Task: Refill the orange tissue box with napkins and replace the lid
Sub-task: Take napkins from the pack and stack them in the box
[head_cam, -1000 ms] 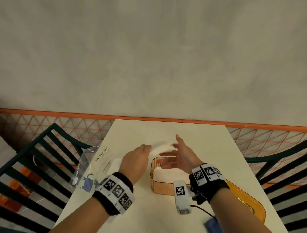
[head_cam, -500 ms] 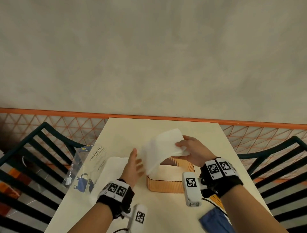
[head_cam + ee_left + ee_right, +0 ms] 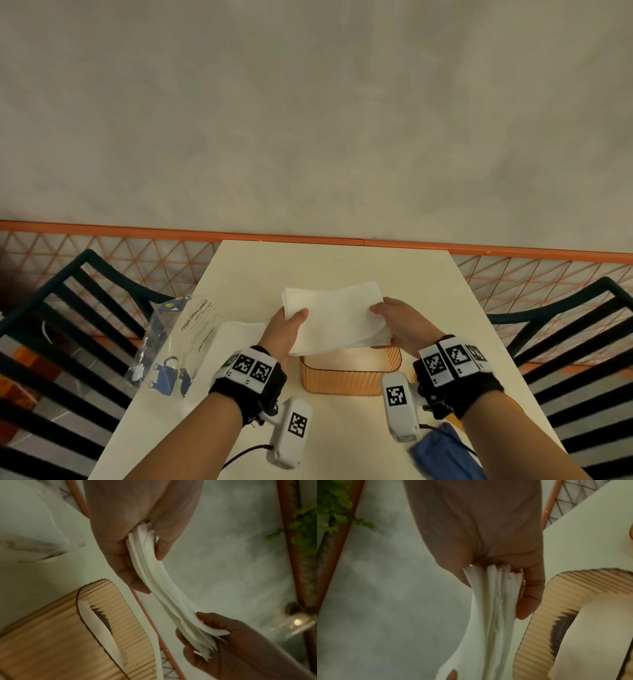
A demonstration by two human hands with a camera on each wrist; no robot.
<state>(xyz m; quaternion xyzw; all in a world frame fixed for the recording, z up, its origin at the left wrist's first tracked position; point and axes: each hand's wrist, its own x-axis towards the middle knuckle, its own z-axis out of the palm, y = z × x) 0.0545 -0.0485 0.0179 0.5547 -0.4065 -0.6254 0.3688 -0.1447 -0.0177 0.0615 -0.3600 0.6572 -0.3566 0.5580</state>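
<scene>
1. Head view: napkins [image 3: 334, 317] are held as one stack above the open orange tissue box [image 3: 349, 375], which stands on the table [image 3: 342, 263]. The left hand [image 3: 286, 330] and the right hand [image 3: 402, 320] pinch opposite edges, probably to keep the stack flat for lowering it in.
2. Left wrist view: thumb and fingers [image 3: 137, 580] are closed on the stack's edge; some paper lies already in the box.
3. Right wrist view: fingers [image 3: 529, 601] clamp the layered edge just beside the box wall. I cannot clearly see the lid.

Grey wall [image 3: 308, 120], dark slatted chairs [image 3: 68, 325]
</scene>
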